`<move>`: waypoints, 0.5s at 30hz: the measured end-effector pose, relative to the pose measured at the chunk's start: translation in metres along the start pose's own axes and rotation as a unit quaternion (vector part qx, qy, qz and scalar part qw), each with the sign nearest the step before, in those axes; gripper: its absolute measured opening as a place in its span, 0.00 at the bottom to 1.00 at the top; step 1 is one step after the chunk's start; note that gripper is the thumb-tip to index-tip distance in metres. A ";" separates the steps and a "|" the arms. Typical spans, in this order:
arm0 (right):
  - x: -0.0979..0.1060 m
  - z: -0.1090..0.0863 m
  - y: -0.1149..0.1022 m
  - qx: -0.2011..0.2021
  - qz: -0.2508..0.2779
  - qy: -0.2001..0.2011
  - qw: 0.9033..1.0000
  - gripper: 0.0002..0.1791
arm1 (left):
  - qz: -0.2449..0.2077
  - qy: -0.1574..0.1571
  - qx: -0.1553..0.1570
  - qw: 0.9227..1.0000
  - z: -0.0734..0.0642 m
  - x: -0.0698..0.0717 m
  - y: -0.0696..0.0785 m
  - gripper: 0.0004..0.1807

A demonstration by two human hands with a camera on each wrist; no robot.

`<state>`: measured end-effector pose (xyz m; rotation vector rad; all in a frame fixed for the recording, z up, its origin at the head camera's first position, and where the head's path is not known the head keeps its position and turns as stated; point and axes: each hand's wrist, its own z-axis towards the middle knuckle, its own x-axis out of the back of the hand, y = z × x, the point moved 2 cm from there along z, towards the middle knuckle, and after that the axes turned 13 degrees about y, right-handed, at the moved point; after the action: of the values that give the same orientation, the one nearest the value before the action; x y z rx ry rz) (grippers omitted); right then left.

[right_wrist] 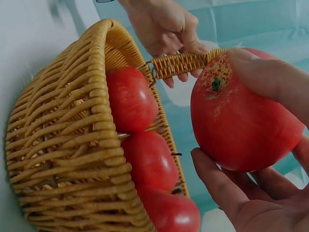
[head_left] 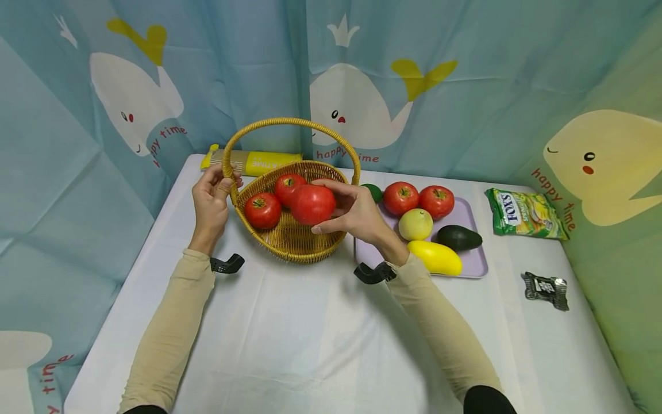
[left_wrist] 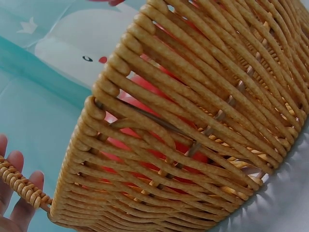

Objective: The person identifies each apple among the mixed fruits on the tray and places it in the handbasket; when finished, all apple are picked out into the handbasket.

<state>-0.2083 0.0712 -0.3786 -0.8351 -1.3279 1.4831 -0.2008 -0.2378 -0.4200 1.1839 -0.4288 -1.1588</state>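
Note:
A golden wicker basket [head_left: 297,257] with a tall arched handle [head_left: 292,121] stands on the white table. My left hand [head_left: 211,198] grips the left foot of that handle; in the left wrist view its fingers [left_wrist: 15,162] curl round the wrapped cane. Between the thumb and fingers of my right hand [head_left: 362,213] is a red apple [head_left: 312,205], held over the basket's opening. The right wrist view shows its green stem end with yellowish streaks. Inside the basket lie three more red apples [right_wrist: 133,99], one of them mostly hidden behind my right hand in the head view.
Right of the basket, a lilac tray [head_left: 478,261] bears two red apples [head_left: 400,199], a pale green round fruit [head_left: 416,224], a yellow mango [head_left: 435,258], a dark avocado [head_left: 458,237] and a partly hidden green item [head_left: 372,192]. Beyond are a Fox's packet [head_left: 526,214], a black wrapper [head_left: 546,290] and a yellow package [head_left: 271,163].

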 end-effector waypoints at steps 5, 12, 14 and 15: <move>-0.006 0.008 0.002 -0.004 -0.007 -0.012 1.000 0.43 | -0.003 0.000 0.001 1.000 0.000 0.000 -0.001 0.13; -0.014 0.017 0.004 -0.020 -0.029 -0.045 0.998 0.42 | 0.000 0.000 0.000 1.000 -0.001 0.000 0.000 0.14; -0.016 0.019 0.004 -0.022 -0.035 -0.054 0.998 0.42 | 0.001 0.000 -0.003 1.000 -0.001 0.000 0.000 0.11; -0.017 0.020 0.004 -0.022 -0.040 -0.058 0.997 0.42 | 0.002 -0.001 -0.005 1.000 -0.001 0.000 -0.001 0.10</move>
<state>-0.2224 0.0487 -0.3811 -0.7242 -1.4674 1.4611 -0.2005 -0.2377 -0.4209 1.1715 -0.4267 -1.1576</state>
